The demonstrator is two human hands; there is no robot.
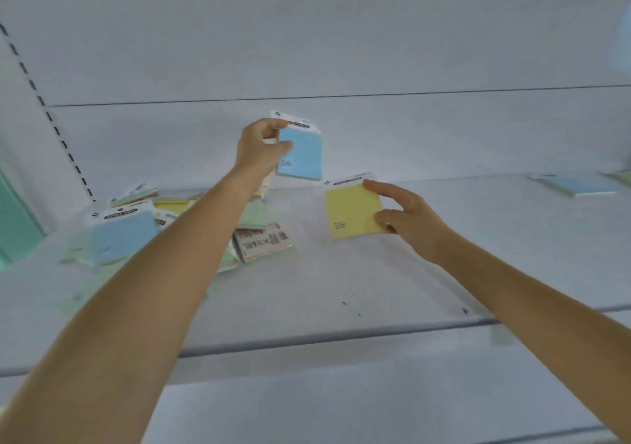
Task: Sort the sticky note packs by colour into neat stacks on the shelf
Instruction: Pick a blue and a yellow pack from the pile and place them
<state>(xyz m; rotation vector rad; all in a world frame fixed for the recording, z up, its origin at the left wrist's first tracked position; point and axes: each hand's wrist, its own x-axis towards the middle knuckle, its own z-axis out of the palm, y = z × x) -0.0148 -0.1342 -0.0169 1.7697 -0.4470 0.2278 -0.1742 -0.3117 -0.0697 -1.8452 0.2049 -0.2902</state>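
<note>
Sticky note packs lie mostly in a jumbled pile (252, 239) at the left of the shelf (341, 273); a blue stack (577, 184) sits far right. Your right hand (406, 218) pinches a yellow pack (351, 211) mid-shelf by its right edge. Your left hand (259, 150) grips a blue pack (300, 153) aloft, upright; its stack lies well rightward, beyond your right hand.

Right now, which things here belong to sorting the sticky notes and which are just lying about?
Job: blue pack in the left hand; yellow pack in the right hand; mixed pile at left; blue stack far right; shelf.
Not the job: slotted upright; teal panel far left.
</note>
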